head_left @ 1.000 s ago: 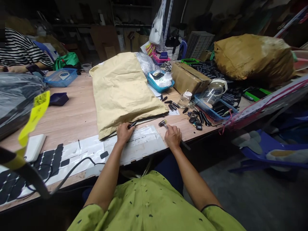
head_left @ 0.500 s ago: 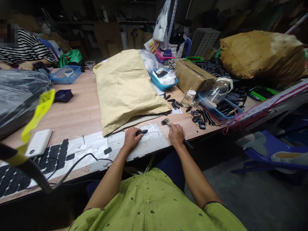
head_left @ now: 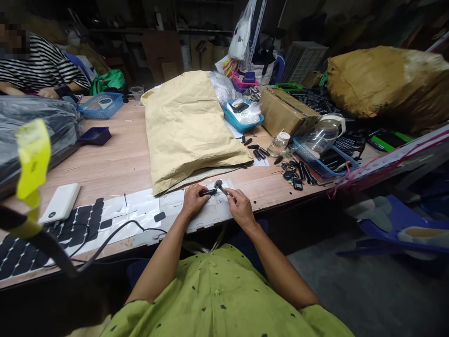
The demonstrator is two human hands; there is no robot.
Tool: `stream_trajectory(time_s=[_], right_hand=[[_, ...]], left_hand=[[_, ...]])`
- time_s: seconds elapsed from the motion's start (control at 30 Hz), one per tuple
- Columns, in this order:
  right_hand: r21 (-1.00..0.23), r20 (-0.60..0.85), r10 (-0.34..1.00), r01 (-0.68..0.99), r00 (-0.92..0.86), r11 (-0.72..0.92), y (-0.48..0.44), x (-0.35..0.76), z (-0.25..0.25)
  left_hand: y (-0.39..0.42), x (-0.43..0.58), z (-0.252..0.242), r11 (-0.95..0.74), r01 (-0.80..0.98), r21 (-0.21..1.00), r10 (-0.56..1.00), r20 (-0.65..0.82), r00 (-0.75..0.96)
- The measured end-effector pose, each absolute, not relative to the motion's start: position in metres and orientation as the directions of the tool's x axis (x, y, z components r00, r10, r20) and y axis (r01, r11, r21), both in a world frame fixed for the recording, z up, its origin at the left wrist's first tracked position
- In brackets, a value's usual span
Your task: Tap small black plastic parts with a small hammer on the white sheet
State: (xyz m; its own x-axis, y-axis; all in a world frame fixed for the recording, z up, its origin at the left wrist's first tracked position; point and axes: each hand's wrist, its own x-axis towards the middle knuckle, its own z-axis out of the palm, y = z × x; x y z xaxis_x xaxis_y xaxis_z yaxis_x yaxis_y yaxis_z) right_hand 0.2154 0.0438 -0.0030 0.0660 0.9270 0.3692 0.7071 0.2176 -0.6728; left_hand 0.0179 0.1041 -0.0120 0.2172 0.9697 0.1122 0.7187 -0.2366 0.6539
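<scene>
My left hand [head_left: 194, 200] is closed on a small black oblong piece [head_left: 209, 192], too small to name exactly, held low over a white sheet [head_left: 182, 216] at the table's front edge. In my right hand [head_left: 241, 209] is a small hammer [head_left: 221, 186], gripped by its handle. The hammer's dark head lies just right of the black piece; whether the two touch I cannot tell. Most of the handle is hidden in my fingers.
A large cream paper sack [head_left: 189, 126] lies beyond my hands. Black pieces, keys and a glass jar [head_left: 278, 144] are to the right, near a blue basket [head_left: 326, 164]. On the left are a white power bank [head_left: 61, 202] and a dark cable [head_left: 105, 245]. Across the table sits a person in stripes [head_left: 49, 63].
My right hand has brought the hammer leftward, from the bare tabletop to beside the black piece. My left hand still holds that piece in about the same place. The view has shifted slightly.
</scene>
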Motion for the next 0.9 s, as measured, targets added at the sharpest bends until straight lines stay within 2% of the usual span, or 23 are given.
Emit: stream_trajectory(time_s=[0.13, 0.23, 0.63, 0.77, 0.9], right_hand=[[-0.600, 0.436, 0.899, 0.756, 0.033, 0.263, 0.041, 0.212, -0.001], [-0.565, 0.432, 0.902, 0.779, -0.002, 0.273, 0.039, 0.210, -0.003], [-0.590, 0.378, 0.923, 0.751, -0.066, 0.295, 0.036, 0.195, -0.001], [-0.561, 0.411, 0.912, 0.787, -0.004, 0.257, 0.046, 0.205, -0.006], [-0.485, 0.441, 0.890, 0.866, 0.117, 0.127, 0.066, 0.236, -0.009]], left_hand=[[0.105, 0.019, -0.013, -0.228, 0.715, 0.661, 0.972, 0.107, 0.210], [0.105, 0.020, -0.013, -0.222, 0.723, 0.655, 0.974, 0.108, 0.201], [0.103, 0.024, -0.011, -0.209, 0.728, 0.652, 0.977, 0.105, 0.186], [0.103, 0.025, -0.009, -0.206, 0.723, 0.659, 0.977, 0.094, 0.193], [0.102, 0.025, -0.007, -0.196, 0.719, 0.667, 0.978, 0.078, 0.194]])
